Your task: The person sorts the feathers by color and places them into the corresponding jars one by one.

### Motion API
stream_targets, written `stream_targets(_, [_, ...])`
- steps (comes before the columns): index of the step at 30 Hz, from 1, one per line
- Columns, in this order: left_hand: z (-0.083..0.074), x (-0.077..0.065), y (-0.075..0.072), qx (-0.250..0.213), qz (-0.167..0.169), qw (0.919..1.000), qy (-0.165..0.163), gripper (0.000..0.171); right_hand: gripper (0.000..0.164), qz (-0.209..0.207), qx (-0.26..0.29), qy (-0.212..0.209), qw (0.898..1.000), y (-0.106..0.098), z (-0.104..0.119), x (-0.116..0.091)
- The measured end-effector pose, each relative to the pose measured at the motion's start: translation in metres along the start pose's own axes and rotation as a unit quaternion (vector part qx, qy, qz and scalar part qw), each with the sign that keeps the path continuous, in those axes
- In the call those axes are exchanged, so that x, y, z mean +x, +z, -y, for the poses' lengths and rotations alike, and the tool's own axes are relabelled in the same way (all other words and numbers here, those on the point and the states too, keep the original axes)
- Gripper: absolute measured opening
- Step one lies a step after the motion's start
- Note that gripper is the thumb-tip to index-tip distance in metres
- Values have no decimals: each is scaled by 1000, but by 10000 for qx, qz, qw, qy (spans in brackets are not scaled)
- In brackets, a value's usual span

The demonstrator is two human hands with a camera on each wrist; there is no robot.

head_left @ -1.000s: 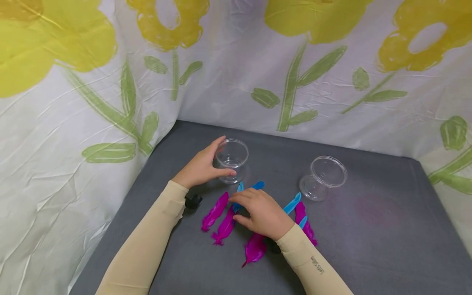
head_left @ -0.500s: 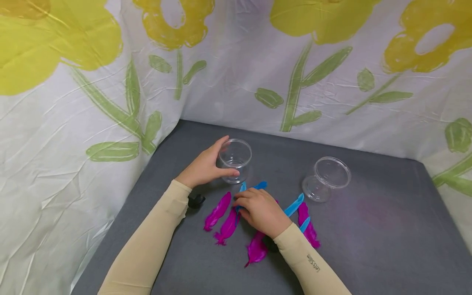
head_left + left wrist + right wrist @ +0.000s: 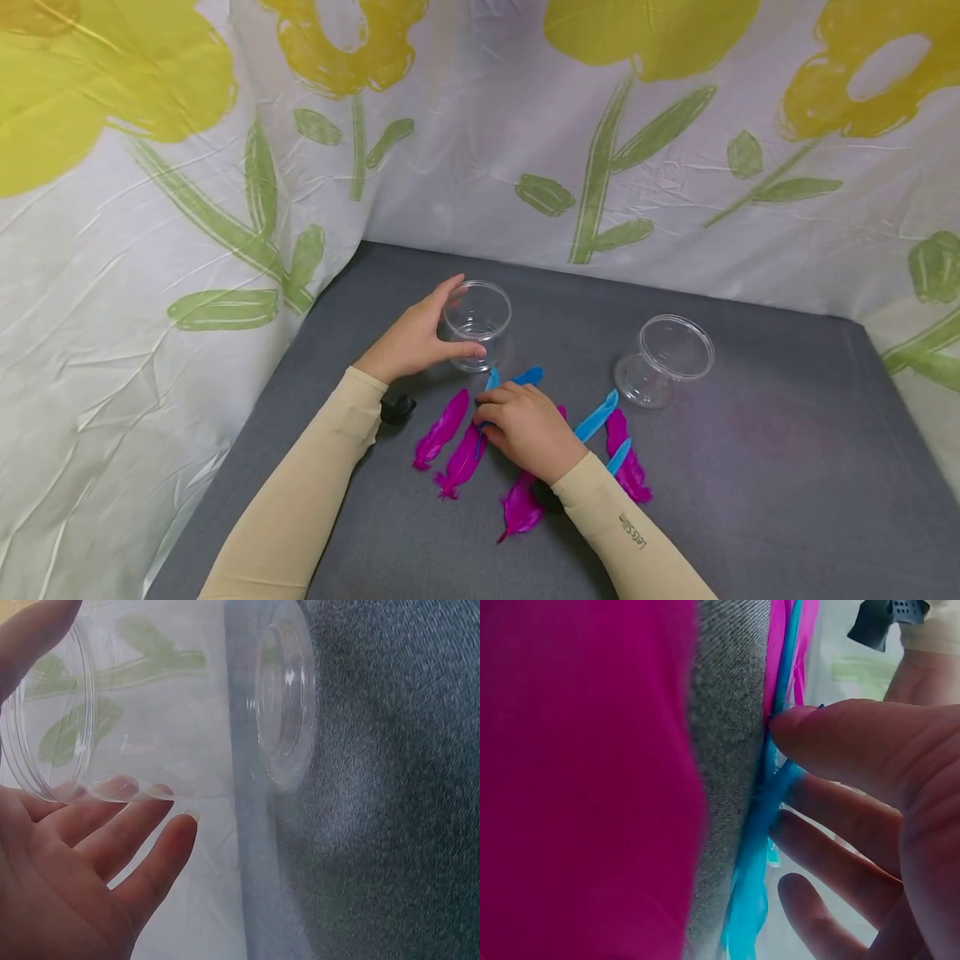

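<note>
My left hand [image 3: 411, 340] holds a clear plastic cup [image 3: 480, 321] upright on the dark grey cloth, fingers behind it and thumb along its front. The left wrist view shows the fingertips against the cup's wall [image 3: 165, 742]. In front of the cup, my right hand [image 3: 534, 433] reaches low over a group of feathers. Its thumb and fingers pinch a blue feather [image 3: 750, 877], partly hidden under the hand in the head view. Two magenta feathers [image 3: 441, 429] lie just left of the right hand, and another magenta feather [image 3: 521, 504] pokes out below it.
A second clear cup [image 3: 675, 346] with a footed base stands to the right. Light blue feathers [image 3: 597, 417] and a magenta feather [image 3: 628, 462] lie beside the right wrist. A white flower-print curtain [image 3: 465, 192] borders the cloth-covered table [image 3: 787, 500].
The right hand's fingers have closed in on the blue feather, and its quill now shows below them. The left hand keeps its hold on the cup, which stays in place.
</note>
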State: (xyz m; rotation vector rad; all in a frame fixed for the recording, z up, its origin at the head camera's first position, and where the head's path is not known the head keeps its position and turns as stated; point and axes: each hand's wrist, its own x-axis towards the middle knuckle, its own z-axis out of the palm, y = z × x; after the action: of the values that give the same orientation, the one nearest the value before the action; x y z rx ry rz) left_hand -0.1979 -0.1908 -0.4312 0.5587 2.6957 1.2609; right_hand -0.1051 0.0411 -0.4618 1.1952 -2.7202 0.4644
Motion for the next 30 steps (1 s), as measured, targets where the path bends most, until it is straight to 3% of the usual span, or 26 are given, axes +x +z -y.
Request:
stream_targets(6, [-1,2,3,-50,17,10000,76,115,16,-161,248,13,9996,-8,-4,-1])
stream_targets(13, [-3,3,4,-76,66,9999,120,114,16,-617,803,67,9948,-33,-14,-3])
stream_targets(21, [-2,2,5,-53,38,10000,72,117,18,-1422,1300,407,9804,-66,-26,-13])
stream_targets(30, [-3,1,6,-41,28,10000,35,117,20,-1943,1753,659,9629,-78,-26,-10])
